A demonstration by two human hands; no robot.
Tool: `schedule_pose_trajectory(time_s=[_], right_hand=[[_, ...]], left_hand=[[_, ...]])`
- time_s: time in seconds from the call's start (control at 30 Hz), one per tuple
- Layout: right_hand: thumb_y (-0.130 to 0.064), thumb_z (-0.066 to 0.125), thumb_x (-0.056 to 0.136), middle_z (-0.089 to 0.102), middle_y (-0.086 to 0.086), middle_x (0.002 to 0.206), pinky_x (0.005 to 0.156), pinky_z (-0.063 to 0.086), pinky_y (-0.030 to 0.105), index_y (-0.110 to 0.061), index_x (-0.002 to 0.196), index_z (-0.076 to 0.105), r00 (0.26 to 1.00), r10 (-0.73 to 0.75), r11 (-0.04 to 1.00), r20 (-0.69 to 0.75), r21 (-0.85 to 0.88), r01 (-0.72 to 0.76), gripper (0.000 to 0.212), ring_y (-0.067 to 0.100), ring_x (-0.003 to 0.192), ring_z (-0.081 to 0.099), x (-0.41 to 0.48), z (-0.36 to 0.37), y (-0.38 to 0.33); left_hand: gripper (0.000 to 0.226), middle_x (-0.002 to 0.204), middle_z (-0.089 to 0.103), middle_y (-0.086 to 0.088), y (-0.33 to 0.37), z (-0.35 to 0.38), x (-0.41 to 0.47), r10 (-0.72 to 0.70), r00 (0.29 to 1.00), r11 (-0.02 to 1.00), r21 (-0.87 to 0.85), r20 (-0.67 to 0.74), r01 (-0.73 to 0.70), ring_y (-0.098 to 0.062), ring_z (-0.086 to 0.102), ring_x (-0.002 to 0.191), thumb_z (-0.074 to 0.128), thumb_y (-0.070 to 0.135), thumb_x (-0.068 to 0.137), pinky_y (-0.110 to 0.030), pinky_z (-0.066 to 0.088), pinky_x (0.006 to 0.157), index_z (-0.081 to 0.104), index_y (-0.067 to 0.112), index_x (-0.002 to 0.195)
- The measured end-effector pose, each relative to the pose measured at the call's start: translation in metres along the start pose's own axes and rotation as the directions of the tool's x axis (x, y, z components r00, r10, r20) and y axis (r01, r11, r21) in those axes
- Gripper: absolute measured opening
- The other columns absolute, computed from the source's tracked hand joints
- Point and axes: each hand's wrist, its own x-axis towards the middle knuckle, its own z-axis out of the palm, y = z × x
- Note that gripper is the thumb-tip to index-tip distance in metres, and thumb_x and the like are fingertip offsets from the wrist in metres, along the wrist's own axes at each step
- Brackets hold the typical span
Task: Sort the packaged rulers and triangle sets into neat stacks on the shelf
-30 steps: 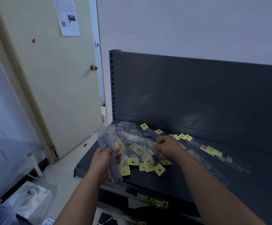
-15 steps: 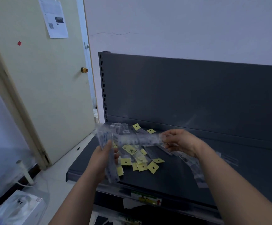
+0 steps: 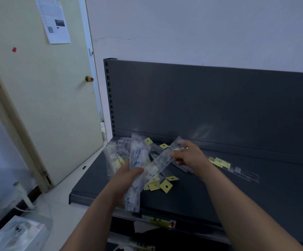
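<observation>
My left hand [image 3: 127, 180] grips an upright bundle of clear packaged rulers [image 3: 135, 165] above the front left of the dark grey shelf [image 3: 210, 200]. My right hand [image 3: 190, 158] pinches the far end of one more packaged ruler [image 3: 162, 161], whose near end lies against the bundle by my left thumb. Under both hands a loose pile of packages with yellow hang tags [image 3: 166, 185] is scattered on the shelf. Another clear package with a yellow label [image 3: 221, 162] lies flat to the right.
The shelf's grey back panel [image 3: 210, 105] rises behind the pile. A cream door [image 3: 38, 96] with a brass knob stands to the left. A white boxed item [image 3: 18, 232] and a pipe sit on the floor at lower left. A price-label strip [image 3: 158, 221] runs along the shelf's front edge.
My right hand lifted one ruler package off the pile and swung its near end over to the bundle in my left hand. The view shifted slightly.
</observation>
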Motion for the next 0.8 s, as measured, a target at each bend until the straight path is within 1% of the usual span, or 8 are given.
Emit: schedule_pose_trajectory(time_s=[0.2,0.27,0.33,0.4,0.47,0.6,0.7,0.8], right_hand=[[0.008,0.067,0.082,0.064,0.017,0.078,0.056,0.056,0.025,-0.001,0.128,0.043,0.995,-0.02,0.999,0.102,0.028,0.018,0.053,0.021,0.06,0.062,0.003,0.027,0.004],[0.006,0.066,0.083,0.063,0.017,0.083,0.067,0.059,0.032,-0.002,0.13,0.041,0.995,-0.007,0.999,0.101,0.039,0.003,0.053,0.023,0.07,0.063,0.005,0.034,0.011],[-0.003,0.063,0.087,0.06,0.013,0.094,0.083,0.055,0.04,-0.006,0.134,0.043,0.996,-0.03,0.989,0.089,-0.142,0.042,0.051,0.021,0.085,0.059,0.009,0.04,0.02],[-0.018,0.065,0.089,0.06,0.005,0.11,0.088,0.05,0.035,-0.011,0.135,0.048,0.987,-0.081,0.907,0.138,-0.401,0.13,0.05,0.017,0.099,0.057,0.009,0.051,0.029],[-0.03,0.069,0.086,0.056,0.003,0.127,0.086,0.047,0.028,-0.015,0.134,0.051,0.973,-0.096,0.806,0.211,-0.557,0.2,0.054,0.016,0.11,0.054,0.007,0.068,0.032],[-0.049,0.069,0.079,0.046,0.009,0.133,0.094,0.047,0.038,-0.016,0.129,0.052,0.961,-0.094,0.544,0.26,-0.795,0.269,0.063,0.026,0.115,0.05,0.007,0.091,0.037],[-0.041,0.072,0.079,0.057,0.008,0.121,0.085,0.053,0.04,-0.014,0.118,0.056,0.977,-0.049,0.595,0.205,-0.78,0.194,0.05,0.024,0.101,0.058,0.009,0.089,0.032],[-0.026,0.077,0.077,0.059,0.009,0.114,0.087,0.052,0.04,-0.009,0.114,0.058,0.983,-0.013,0.7,0.181,-0.701,0.139,0.046,0.023,0.101,0.058,0.009,0.08,0.029]], left_hand=[[0.023,0.093,0.07,-0.013,-0.01,0.006,-0.006,-0.008,0.994,0.999,-0.043,0.108,0.013,-0.021,0.068,0.07,0.06,0.018,0.093,-0.031,0.056,0.063,0.06,0.009,0.114],[0.021,0.091,0.071,-0.015,-0.012,0.001,-0.007,-0.003,0.998,0.997,-0.071,0.055,0.007,-0.02,0.07,0.068,0.056,0.013,0.095,-0.029,0.056,0.059,0.058,0.006,0.115],[0.017,0.095,0.073,-0.016,-0.012,-0.009,-0.007,0.005,0.999,0.992,-0.123,-0.042,-0.011,-0.023,0.072,0.074,0.05,0.01,0.098,-0.031,0.057,0.06,0.057,0.006,0.113],[0.015,0.097,0.073,-0.016,-0.012,-0.021,-0.008,0.012,0.988,0.987,-0.154,-0.154,-0.036,-0.023,0.072,0.075,0.046,0.007,0.099,-0.032,0.056,0.062,0.059,0.008,0.108],[0.019,0.101,0.072,-0.015,-0.012,-0.032,-0.008,0.019,0.968,0.983,-0.173,-0.251,-0.064,-0.023,0.071,0.081,0.044,0.006,0.098,-0.033,0.056,0.066,0.058,0.007,0.11],[0.024,0.104,0.071,-0.008,-0.013,-0.042,-0.012,0.018,0.944,0.981,-0.175,-0.33,-0.08,-0.024,0.069,0.091,0.04,0.006,0.098,-0.031,0.053,0.068,0.053,0.009,0.118],[0.026,0.104,0.069,-0.008,-0.014,-0.045,-0.015,0.011,0.943,0.981,-0.18,-0.334,-0.075,-0.024,0.069,0.091,0.037,0.005,0.098,-0.031,0.053,0.069,0.05,0.009,0.12],[0.026,0.103,0.069,-0.009,-0.016,-0.047,-0.015,-0.003,0.94,0.977,-0.201,-0.342,-0.07,-0.025,0.068,0.089,0.035,0.004,0.098,-0.032,0.054,0.069,0.049,0.008,0.121]])
